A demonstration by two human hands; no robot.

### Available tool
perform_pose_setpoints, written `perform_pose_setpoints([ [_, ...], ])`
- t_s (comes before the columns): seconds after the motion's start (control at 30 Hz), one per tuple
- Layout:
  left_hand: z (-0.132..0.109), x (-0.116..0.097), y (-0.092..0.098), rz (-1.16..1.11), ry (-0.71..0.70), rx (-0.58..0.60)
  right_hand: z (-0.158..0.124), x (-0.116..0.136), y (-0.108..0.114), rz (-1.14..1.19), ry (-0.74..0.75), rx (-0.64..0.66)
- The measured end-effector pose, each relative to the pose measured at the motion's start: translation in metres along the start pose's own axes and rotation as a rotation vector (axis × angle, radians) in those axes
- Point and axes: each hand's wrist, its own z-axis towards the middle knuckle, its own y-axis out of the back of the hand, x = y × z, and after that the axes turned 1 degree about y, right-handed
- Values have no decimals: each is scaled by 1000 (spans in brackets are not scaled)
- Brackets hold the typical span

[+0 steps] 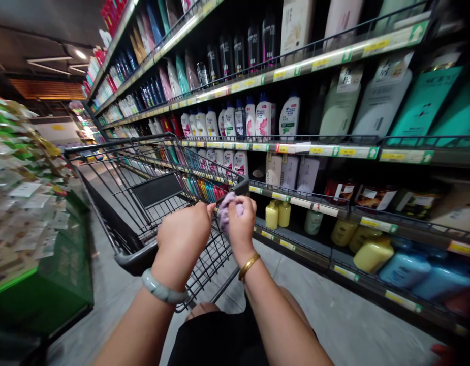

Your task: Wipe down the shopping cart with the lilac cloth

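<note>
My left hand (184, 230), a pale stone bangle on its wrist, is closed over the dark handle (133, 260) of a shopping cart. The fingers' undersides are hidden from me. My right hand (243, 219), with a gold bracelet, is closed around a crumpled light purple cloth (227, 211) at the right end of the handle. Whether it also grips the bar is hard to see. In front of both hands stretches the black wire shopping cart (158, 147), with a dark panel (157, 190) inside.
Tall shelves (273, 147) of shampoo bottles (263, 119) and pump bottles run along the right. At the left stands a green display bin (63, 279) heaped with packaged goods (25, 203). Grey floor tiles (108, 218) lie between them, and the aisle runs ahead to the left.
</note>
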Motion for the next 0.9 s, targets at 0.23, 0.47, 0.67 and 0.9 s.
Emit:
perform_pose_setpoints([
  [0.23, 4, -2, 0, -17, 28, 37, 14, -12, 1, -49, 33, -56],
  [0.47, 6, -2, -3, -13, 25, 10, -3, 6, -4, -12, 119, 52],
  [0.67, 9, -3, -4, -24, 13, 5, 6, -8, 4, -86, -91, -3],
  [0.9, 16, -7, -3, -25, -32, 48, -7, 17, -3, 61, 128, 119],
])
